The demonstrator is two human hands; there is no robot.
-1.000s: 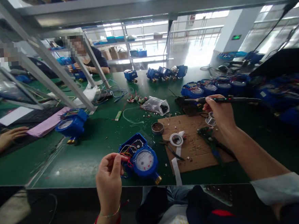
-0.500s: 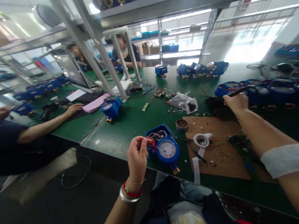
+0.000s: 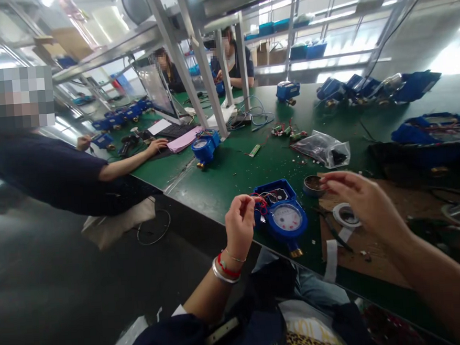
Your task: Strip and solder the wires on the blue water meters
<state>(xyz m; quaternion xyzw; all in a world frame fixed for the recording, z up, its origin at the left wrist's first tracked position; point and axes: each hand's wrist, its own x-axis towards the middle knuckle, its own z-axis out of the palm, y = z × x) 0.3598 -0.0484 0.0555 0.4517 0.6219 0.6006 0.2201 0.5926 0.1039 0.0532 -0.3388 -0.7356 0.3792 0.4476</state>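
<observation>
A blue water meter with its cover off and its wires showing lies near the front edge of the green bench. My left hand is closed in a pinch on the red wires coming out of the meter's left side. My right hand hovers just right of the meter, above a small round tin and a roll of white tape. Its fingers are curled loosely and I see nothing in them.
A brown cardboard sheet with pliers lies under my right arm. A clear plastic bag and more blue meters sit behind. A seated person works at the left, with others at the far end.
My right hand has let go of the soldering iron it held out to the right and has come back over the tin. The view has swung left. My left hand keeps its pinch.
</observation>
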